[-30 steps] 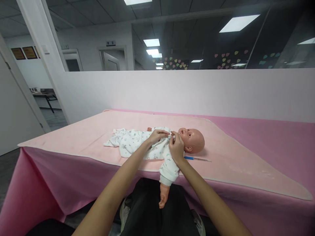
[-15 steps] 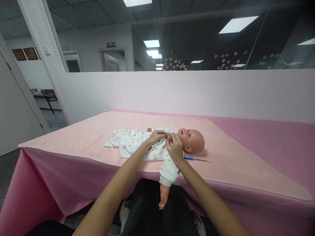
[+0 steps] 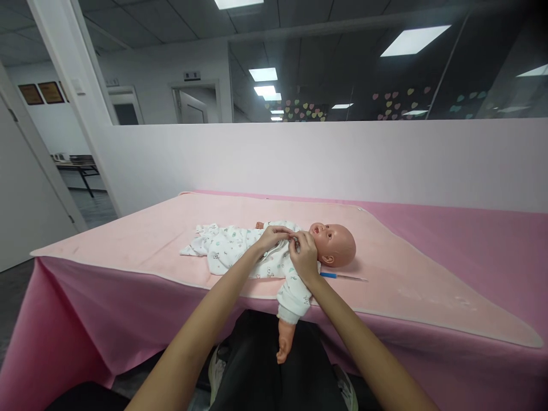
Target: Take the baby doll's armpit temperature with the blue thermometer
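Note:
A baby doll (image 3: 338,246) lies on its back with its head to the right. It wears a white baby outfit (image 3: 231,248) with a small green print. My left hand (image 3: 274,237) rests over the chest, its fingers bent and their tips pinching the cloth near the collar. Against those fingertips, my right hand (image 3: 303,254) has its thumb and fingers closed on the same part of the outfit. The exact bit of cloth between them is hidden. One doll arm (image 3: 285,341) hangs over the table's near edge, above my lap.
A thin tool with a blue handle (image 3: 329,275) and narrow shaft lies just right of the doll's shoulder. Beneath is a peach pad (image 3: 428,279) over a pink tablecloth (image 3: 483,240). A low white wall (image 3: 342,162) with glass above stands behind the table.
My fingers have shifted very slightly at the collar; a small pale spot between them no longer shows. The doll and the blue-handled tool lie as before.

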Demonstrator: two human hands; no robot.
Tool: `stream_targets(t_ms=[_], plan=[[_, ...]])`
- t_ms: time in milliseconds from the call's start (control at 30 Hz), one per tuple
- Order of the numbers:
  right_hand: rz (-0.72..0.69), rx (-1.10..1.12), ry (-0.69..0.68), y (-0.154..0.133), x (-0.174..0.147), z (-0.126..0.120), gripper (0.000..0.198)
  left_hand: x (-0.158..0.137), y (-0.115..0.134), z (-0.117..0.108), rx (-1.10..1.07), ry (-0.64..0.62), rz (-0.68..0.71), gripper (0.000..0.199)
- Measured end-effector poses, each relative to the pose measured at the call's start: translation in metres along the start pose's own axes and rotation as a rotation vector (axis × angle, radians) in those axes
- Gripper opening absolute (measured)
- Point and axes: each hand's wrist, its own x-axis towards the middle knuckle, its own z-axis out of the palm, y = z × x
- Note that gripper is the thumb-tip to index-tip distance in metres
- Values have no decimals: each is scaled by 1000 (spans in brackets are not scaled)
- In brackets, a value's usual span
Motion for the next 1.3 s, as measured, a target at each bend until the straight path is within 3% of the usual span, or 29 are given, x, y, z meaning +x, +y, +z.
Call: stream_targets(t_ms=[700, 967, 1067, 1167, 1233, 1300], plan=[[-24, -44, 99, -5, 0, -2, 23, -1, 4, -1, -24, -102, -27, 24], [-46, 13, 92, -1, -1, -2, 28, -31, 19, -5, 94, -97, 46, 32], [-120, 46, -15, -2, -1, -3, 26, -42, 15, -11, 241, -8, 127, 32], [-204, 37, -166, -5, 1, -2, 22, -47, 8, -13, 335, 219, 195, 22], [-224, -49, -236, -9, 5, 0, 18, -47, 3, -11, 396, 347, 225, 17], [-242, -160, -294, -14, 10, 5, 14, -48, 0, -9, 456, 396, 245, 17]])
